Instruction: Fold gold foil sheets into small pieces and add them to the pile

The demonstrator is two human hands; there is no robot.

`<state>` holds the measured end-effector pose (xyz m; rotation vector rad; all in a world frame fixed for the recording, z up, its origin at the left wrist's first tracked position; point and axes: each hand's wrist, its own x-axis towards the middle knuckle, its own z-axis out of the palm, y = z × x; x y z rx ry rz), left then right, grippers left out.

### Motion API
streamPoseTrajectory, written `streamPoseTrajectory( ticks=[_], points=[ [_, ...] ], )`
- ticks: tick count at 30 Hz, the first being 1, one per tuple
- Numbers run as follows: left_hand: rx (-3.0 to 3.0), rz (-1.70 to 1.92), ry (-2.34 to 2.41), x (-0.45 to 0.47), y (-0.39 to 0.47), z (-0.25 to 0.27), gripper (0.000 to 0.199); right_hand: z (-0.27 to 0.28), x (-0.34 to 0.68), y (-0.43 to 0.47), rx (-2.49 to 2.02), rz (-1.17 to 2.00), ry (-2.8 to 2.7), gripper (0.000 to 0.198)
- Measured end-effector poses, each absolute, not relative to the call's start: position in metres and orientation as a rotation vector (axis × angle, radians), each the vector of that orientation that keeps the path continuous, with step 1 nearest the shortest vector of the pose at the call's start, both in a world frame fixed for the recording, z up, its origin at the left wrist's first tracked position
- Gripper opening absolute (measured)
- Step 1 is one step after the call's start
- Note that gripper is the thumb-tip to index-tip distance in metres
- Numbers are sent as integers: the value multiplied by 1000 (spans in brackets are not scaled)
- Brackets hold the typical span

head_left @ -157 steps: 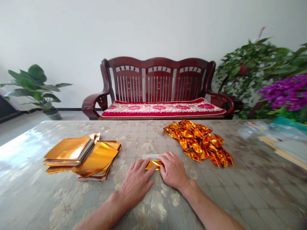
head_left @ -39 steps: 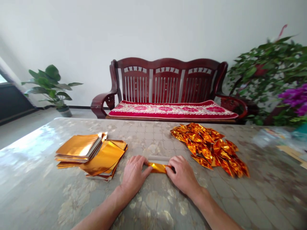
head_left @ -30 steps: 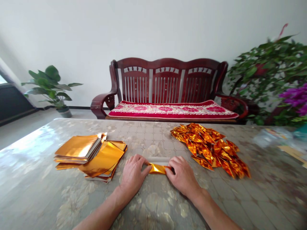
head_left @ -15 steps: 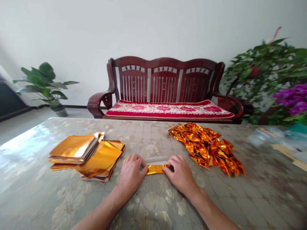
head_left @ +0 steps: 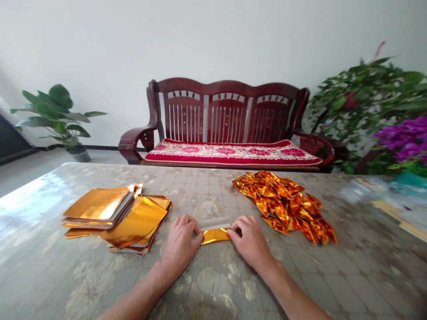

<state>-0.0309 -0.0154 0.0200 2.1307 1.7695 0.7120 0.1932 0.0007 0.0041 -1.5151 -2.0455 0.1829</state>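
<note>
A sheet of gold foil paper [head_left: 216, 235] lies on the table between my two hands, its near part folded over to the gold side and a pale strip showing along the far edge. My left hand [head_left: 183, 238] pinches its left end between thumb and fingers. At the right end, my right hand [head_left: 249, 238] pinches it in the same way. Left of my hands sits a stack of flat gold foil sheets [head_left: 100, 204], with looser sheets [head_left: 136, 222] fanned beside it. Beyond my right hand is a heap of folded gold foil pieces [head_left: 283, 200].
The patterned table [head_left: 213, 284] has clear plastic bags [head_left: 363, 189] and a brown cardboard piece [head_left: 398, 218] at its right. Behind it stands a wooden bench [head_left: 227, 111] with a red cushion [head_left: 233, 153]. Potted plants [head_left: 60, 115] flank the bench.
The folded gold part of the sheet looks slightly bowed now and a little wider. Both hands keep hold of its ends. The view has shifted slightly.
</note>
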Motion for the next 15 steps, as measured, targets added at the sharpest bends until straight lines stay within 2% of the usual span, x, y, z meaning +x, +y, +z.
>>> streamPoseTrajectory(
  ticks=[15],
  points=[
    [2055,807,1714,-31,-16,13,13,12,196,1,-1630,179,-2003,16]
  ],
)
